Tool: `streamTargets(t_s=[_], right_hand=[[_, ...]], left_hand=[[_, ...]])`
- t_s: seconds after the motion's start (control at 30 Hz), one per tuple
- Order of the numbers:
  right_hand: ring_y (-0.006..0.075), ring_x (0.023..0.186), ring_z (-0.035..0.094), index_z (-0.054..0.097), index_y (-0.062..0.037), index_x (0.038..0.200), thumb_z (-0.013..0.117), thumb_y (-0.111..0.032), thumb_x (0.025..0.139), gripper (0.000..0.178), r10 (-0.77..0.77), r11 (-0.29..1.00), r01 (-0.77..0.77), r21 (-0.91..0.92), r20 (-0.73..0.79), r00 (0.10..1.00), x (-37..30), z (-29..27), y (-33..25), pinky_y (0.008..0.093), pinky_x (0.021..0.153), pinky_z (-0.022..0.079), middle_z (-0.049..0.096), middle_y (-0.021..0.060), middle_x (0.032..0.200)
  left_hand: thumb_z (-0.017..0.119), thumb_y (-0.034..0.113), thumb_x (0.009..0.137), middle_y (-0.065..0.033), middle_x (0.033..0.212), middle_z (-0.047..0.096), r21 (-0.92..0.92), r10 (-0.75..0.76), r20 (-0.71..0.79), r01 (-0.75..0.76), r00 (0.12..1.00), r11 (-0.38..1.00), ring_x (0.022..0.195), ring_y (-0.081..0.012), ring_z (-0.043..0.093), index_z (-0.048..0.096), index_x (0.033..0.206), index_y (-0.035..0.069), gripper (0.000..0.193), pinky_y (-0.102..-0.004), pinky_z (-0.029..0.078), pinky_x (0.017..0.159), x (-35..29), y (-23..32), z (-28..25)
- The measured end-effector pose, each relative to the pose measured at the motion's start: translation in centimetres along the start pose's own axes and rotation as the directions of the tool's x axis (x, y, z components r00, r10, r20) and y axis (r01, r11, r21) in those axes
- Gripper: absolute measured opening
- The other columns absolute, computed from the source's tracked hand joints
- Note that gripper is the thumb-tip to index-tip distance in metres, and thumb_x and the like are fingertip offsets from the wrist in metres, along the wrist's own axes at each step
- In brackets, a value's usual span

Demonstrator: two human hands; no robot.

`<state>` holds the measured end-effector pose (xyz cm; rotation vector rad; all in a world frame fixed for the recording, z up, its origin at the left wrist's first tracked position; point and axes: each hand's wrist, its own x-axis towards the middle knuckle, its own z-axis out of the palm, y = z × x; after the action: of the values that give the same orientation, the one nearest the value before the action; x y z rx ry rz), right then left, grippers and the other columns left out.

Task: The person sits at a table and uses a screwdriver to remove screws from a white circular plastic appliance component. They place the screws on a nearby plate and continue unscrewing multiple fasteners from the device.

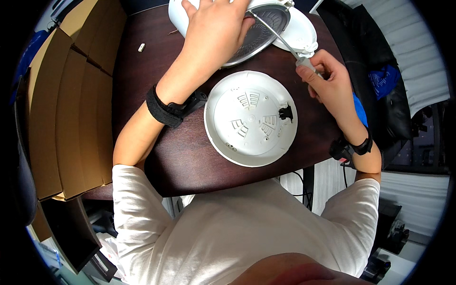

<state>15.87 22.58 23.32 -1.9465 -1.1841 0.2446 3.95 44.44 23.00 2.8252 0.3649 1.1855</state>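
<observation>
At the table's far edge, a white rice cooker body [177, 15] shows in part, with its dark, ribbed round lid [260, 39] tipped toward me. My left hand [213, 28] grips the cooker near the lid's hinge side; its fingertips run partly out of the picture. In my right hand [328, 80] is a screwdriver [304, 62], held by its pale handle. Its thin metal shaft slants up and left, the tip close to my left thumb at the lid's rim. Nearer me lies a round white plastic base cover [249, 142] with vent slots and a black fitting [285, 113] at its right.
A white round plastic part [300, 29] lies behind the screwdriver. One small white piece [141, 47] sits at the table's far left. Brown cardboard boxes [71, 118] line the left side; a black sofa [380, 57] stands to the right. Bands with small devices are on both wrists.
</observation>
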Motion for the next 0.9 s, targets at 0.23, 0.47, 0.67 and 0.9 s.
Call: streamTargets(t_s=[0.23,0.47,0.67,0.9], right_hand=[[0.0085,0.042,0.051,0.054,-0.0070,0.083,0.067,-0.029,0.094,0.028,0.245,0.717,-0.367,0.593,0.279,0.929,-1.3,2.4,-1.0,0.0219,0.034,0.031,0.060,0.0030,0.071],[0.0105,0.049,0.054,0.051,-0.0074,0.092,0.058,-0.040,0.098,0.034,0.282,0.421,-0.543,0.727,0.464,0.840,-2.5,3.8,-3.1,0.0240,0.038,0.036,0.058,0.0054,0.080],[0.0103,0.049,0.054,0.051,-0.0078,0.095,0.057,-0.040,0.098,0.033,0.283,0.375,-0.579,0.724,0.505,0.815,-2.6,3.4,-3.4,0.0233,0.037,0.035,0.057,0.0054,0.079],[0.0093,0.055,0.058,0.058,-0.0039,0.090,0.073,-0.022,0.089,0.023,0.077,0.975,-0.093,0.203,0.088,0.993,-2.0,-0.1,-1.1,0.0245,0.042,0.038,0.063,0.0037,0.070]], left_hand=[[0.066,0.011,0.084,-0.0270,0.143,0.041,-0.017,0.021,-0.027,-0.022,0.999,1.000,0.133,-0.0519,0.036,0.044,0.139,0.001,0.060,-0.0667,0.037,0.100,0.0,-0.1,0.0],[0.066,0.011,0.084,-0.0273,0.143,0.041,0.020,0.015,-0.020,-0.015,1.000,1.000,0.132,-0.0528,0.036,0.044,0.139,0.001,0.060,-0.0668,0.037,0.099,0.0,0.0,0.1],[0.066,0.012,0.085,-0.0271,0.144,0.039,-0.011,0.011,0.009,-0.011,1.000,1.000,0.133,-0.0527,0.035,0.042,0.141,0.002,0.061,-0.0682,0.037,0.098,0.0,0.0,0.0],[0.067,0.015,0.086,-0.0255,0.147,0.036,0.035,0.025,0.022,-0.026,0.999,0.999,0.135,-0.0524,0.032,0.040,0.143,0.006,0.064,-0.0693,0.036,0.098,0.0,-0.3,0.3]])
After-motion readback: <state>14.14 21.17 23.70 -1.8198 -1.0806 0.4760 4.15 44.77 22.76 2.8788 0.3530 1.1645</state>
